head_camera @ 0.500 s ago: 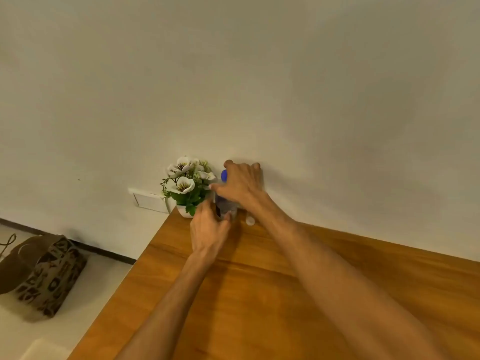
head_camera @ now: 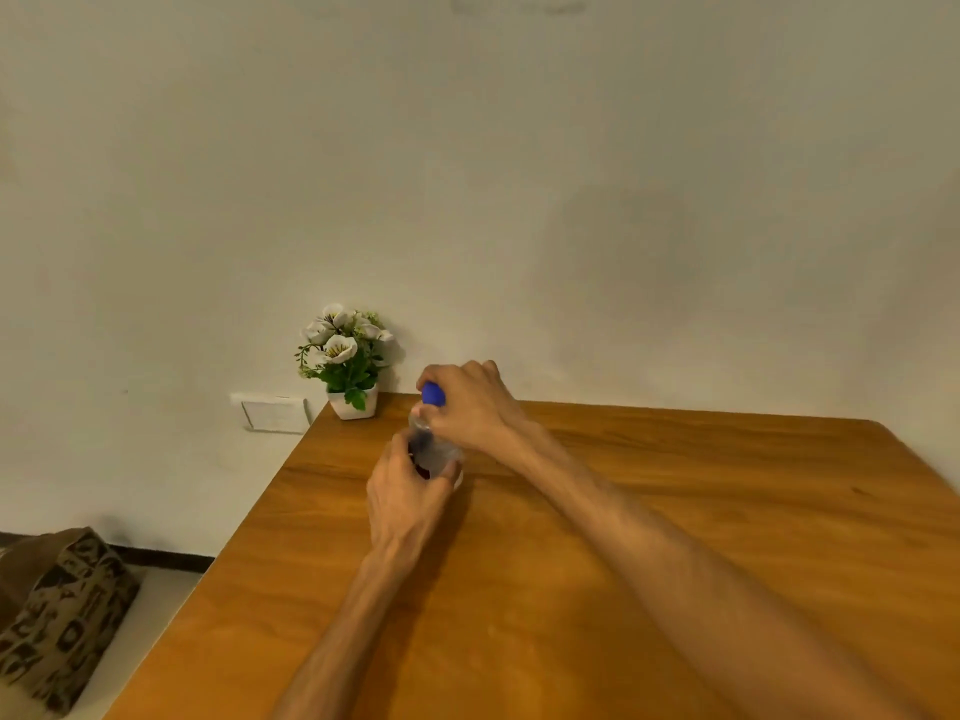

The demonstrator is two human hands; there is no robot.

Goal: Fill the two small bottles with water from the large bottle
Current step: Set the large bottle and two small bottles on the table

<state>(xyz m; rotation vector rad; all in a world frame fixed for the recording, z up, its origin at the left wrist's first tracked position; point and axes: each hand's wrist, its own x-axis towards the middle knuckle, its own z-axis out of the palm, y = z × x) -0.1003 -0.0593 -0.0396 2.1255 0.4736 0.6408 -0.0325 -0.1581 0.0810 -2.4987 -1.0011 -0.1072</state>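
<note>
We see two bare arms reach out over a brown table (head_camera: 675,511). The left hand (head_camera: 408,504) is wrapped around the low part of a clear bottle (head_camera: 434,449), and its fingers press on the sides. The bottle stands up on the table, just past that hand. The right hand (head_camera: 467,405) sits on top of the bottle, and its fingers are closed around the blue cap (head_camera: 432,394). Only one bottle shows here, and we cannot tell if it is the large one or a small one. Past the left hand and a bit to its left stands a small plant (head_camera: 345,356) with white flowers in a white pot, by the wall. Far to the left of the hands, down on the floor, lies a brown bag (head_camera: 57,621).
</note>
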